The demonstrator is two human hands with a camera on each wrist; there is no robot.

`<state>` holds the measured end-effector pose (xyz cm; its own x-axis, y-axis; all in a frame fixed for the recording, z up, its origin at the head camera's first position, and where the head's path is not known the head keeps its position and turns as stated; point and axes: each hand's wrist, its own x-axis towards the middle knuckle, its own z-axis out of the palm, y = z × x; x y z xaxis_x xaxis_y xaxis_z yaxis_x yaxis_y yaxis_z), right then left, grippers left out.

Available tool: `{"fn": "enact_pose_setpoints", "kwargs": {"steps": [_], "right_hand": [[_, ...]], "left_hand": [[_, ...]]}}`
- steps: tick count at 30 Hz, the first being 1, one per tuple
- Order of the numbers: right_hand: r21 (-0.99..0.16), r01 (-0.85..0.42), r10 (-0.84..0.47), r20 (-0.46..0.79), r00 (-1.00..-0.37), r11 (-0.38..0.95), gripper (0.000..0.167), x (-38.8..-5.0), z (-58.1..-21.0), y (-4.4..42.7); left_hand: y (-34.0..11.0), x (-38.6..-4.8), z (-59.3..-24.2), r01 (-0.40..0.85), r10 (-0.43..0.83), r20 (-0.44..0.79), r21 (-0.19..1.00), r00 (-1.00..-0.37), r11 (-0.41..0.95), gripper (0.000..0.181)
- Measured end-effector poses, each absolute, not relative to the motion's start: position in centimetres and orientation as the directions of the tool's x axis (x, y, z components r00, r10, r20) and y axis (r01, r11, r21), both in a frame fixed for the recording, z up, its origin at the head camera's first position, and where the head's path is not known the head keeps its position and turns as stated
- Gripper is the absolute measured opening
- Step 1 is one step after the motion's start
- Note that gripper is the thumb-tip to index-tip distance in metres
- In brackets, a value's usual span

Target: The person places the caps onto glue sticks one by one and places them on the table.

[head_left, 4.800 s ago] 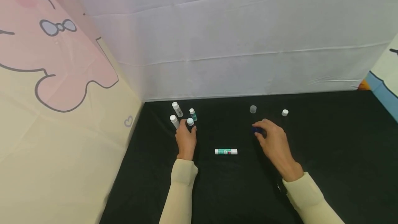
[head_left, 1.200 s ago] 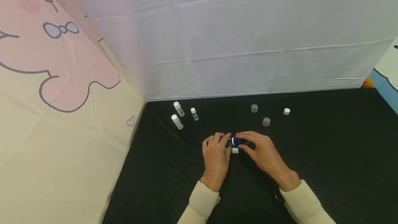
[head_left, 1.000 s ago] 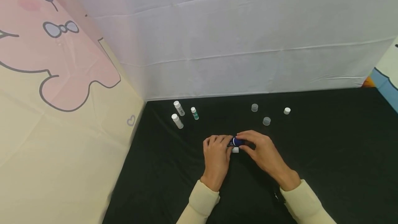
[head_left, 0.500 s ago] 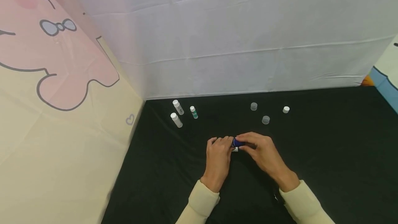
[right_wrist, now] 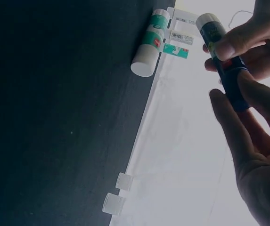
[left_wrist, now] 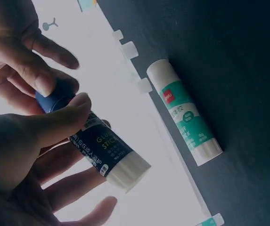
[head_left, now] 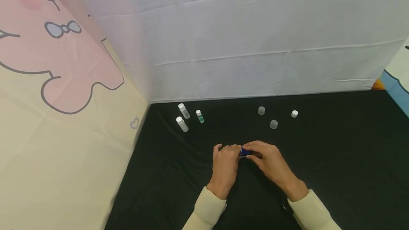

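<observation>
White cloth wall [head_left: 255, 38] across the back of the room; at left, a cream wall [head_left: 64, 159] bore a pink cartoon animal [head_left: 22, 45]. Below spread a black bench [head_left: 335, 173], its cover lightly creased.

Two bare hands met over the bench. The left hand [head_left: 224, 168] had its grip wrapped round the barrel of a blue glue stick [left_wrist: 111, 143], held sideways with its white base pointing left. The right hand [head_left: 273, 164] had its grip pinched on the blue cap [left_wrist: 54, 100] at the other end.

Near them, seen only from the wrists, a green stick [left_wrist: 184, 113] lay on the bench. Toward the back left stood two white sticks [head_left: 182, 124] and a smaller green one [head_left: 200, 116]. Smallest were the loose caps at back right: two clear [head_left: 273, 124], one white [head_left: 294, 114].

Working the blue cap seemed the step in hand. Doing it well likely meant holding the barrel still and keeping cap and barrel in one line, with a straight or gently turning motion and no tilt. The left thumb lay close to the joint, so how firmly the cap sat could not be told; sliding that thumb toward the base would probably have given the cap more room.
</observation>
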<state>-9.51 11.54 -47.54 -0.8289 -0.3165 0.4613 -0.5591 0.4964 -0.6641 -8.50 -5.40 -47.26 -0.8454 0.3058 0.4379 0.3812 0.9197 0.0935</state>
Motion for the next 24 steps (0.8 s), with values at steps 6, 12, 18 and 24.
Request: {"fn": "enact_pose_setpoints", "kwargs": {"steps": [6, 12, 18, 24], "right_hand": [[-0.653, -0.522, -0.363, 0.376, -0.853, 0.549, 0.041, -9.5, -47.7, 11.7], [-0.614, -0.519, -0.347, 0.386, -0.855, 0.595, 0.045, -9.7, -47.3, 12.6], [-0.579, -0.492, -0.266, 0.433, -0.861, 0.65, 0.039, -10.4, -47.1, 13.9], [-0.588, -0.435, -0.181, 0.441, -0.879, 0.682, 0.036, -11.2, -47.3, 15.2]], "left_hand": [[-5.5, -8.1, -46.9, 0.313, 0.268, 0.351, 0.075, -0.897, 0.947, 0.021], [-5.7, -7.9, -46.9, 0.29, 0.258, 0.3, 0.066, -0.918, 0.955, 0.023], [-5.4, -7.7, -47.3, 0.287, 0.273, 0.262, 0.017, -0.926, 0.958, 0.024], [-5.3, -7.6, -48.0, 0.291, 0.287, 0.223, -0.013, -0.932, 0.957, 0.025]]}}
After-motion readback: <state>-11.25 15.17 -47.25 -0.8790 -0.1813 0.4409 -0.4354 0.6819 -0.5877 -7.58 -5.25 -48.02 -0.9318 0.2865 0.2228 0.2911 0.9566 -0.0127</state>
